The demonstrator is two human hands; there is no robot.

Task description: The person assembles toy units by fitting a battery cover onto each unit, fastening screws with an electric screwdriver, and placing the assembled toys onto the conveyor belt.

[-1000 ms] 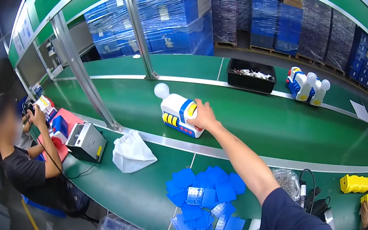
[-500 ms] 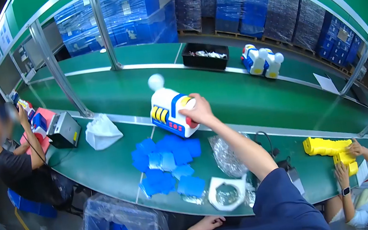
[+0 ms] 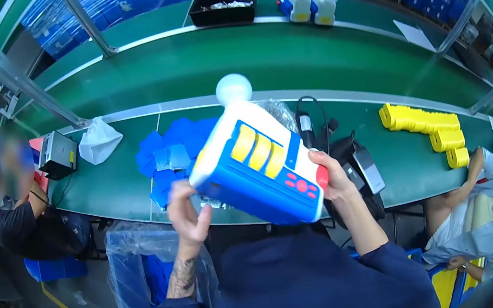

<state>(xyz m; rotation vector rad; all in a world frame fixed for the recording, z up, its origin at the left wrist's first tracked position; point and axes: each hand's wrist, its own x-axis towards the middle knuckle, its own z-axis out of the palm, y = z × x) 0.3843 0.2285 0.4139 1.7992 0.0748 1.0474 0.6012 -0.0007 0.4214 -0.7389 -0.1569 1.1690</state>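
A chunky white-and-blue plastic toy (image 3: 261, 164) with yellow ribs, red buttons and a round white knob on top is held up in front of my body, tilted. My right hand (image 3: 337, 179) grips it at the red piece on its right end, thumb on the near side. At the toy's left corner is my left hand (image 3: 187, 221), thumb and fingers apart; whether the fingertips touch the toy I cannot tell. Behind the toy, blue sheets (image 3: 160, 161) lie scattered on the green bench (image 3: 115, 181), partly hidden by it.
A white bag (image 3: 99, 140) and a grey box-shaped device (image 3: 58, 155) stand at left beside a co-worker (image 3: 22, 222). At right are a black cable (image 3: 319, 123), yellow parts (image 3: 422, 123) and another person (image 3: 481, 213). A plastic-lined bin (image 3: 129, 250) stands below. Similar toys (image 3: 309, 5) and a black tray (image 3: 224, 12) sit on the far shelf.
My right hand has brought the toy from the bench's far side close to my body, and it is turned and tilted. My left hand has risen from the near edge to the toy's left end.
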